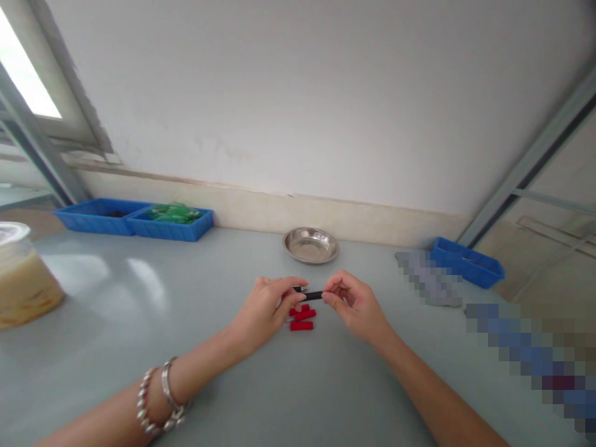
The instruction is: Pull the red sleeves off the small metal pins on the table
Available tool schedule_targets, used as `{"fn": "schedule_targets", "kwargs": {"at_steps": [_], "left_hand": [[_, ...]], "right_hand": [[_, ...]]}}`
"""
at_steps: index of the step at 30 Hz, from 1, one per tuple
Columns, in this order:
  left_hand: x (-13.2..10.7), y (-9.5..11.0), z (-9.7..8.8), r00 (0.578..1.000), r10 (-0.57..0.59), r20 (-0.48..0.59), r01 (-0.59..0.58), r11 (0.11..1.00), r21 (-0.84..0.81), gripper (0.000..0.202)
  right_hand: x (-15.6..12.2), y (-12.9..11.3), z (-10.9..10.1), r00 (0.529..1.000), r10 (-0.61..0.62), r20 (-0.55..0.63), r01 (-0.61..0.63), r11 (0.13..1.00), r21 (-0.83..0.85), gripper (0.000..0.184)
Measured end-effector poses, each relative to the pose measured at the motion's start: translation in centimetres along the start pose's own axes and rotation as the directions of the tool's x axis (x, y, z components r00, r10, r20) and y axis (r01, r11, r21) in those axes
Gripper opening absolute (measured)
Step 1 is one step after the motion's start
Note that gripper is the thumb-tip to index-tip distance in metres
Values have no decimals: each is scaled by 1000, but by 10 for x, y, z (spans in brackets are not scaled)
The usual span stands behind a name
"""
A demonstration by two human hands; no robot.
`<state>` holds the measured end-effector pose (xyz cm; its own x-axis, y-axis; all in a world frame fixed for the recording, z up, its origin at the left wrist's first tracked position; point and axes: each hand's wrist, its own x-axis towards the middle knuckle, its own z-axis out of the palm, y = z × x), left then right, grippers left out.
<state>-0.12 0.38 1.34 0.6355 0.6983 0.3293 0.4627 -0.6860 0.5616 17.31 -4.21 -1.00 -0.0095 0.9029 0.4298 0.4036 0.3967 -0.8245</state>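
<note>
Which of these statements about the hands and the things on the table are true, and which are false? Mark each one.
1. Both hands hold one slim black piece between them. True.
2. The red pieces lie in the metal dish. False: they lie on the table, below the hands.
3. The left hand has bracelets at its wrist. True.
4. The right hand rests flat on the table. False: its fingertips pinch the black piece.
5. The blue tray at far left holds green items. True.
</note>
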Motion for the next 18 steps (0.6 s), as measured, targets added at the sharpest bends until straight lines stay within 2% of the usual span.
{"fn": "schedule_targets", "kwargs": {"at_steps": [3,6,10,13,15,18], "left_hand": [[3,-1,-1,990,-105,95,122,972,-199,25],[6,-4,-2,947,-188,259,282,873,-397,30],[8,-6,-9,893,-186,410,399,748,-530,34],[7,-5,-17,839,-157,521,471,689,-551,36],[8,-5,-21,830,-155,536,477,694,-539,36],[11,-8,-23,898,-199,393,375,812,-447,33]], "right_hand": [[-1,-2,-2,1000,-19,-4,19,999,-47,7],[-1,-5,-4,999,-37,5,38,995,-93,7],[-2,-9,-3,996,-87,15,88,990,-108,10],[-3,-12,-4,988,-154,9,154,984,-89,14],[-2,-12,-7,984,-177,-11,175,978,-112,13],[1,-8,-18,995,-98,-14,91,960,-264,8]]}}
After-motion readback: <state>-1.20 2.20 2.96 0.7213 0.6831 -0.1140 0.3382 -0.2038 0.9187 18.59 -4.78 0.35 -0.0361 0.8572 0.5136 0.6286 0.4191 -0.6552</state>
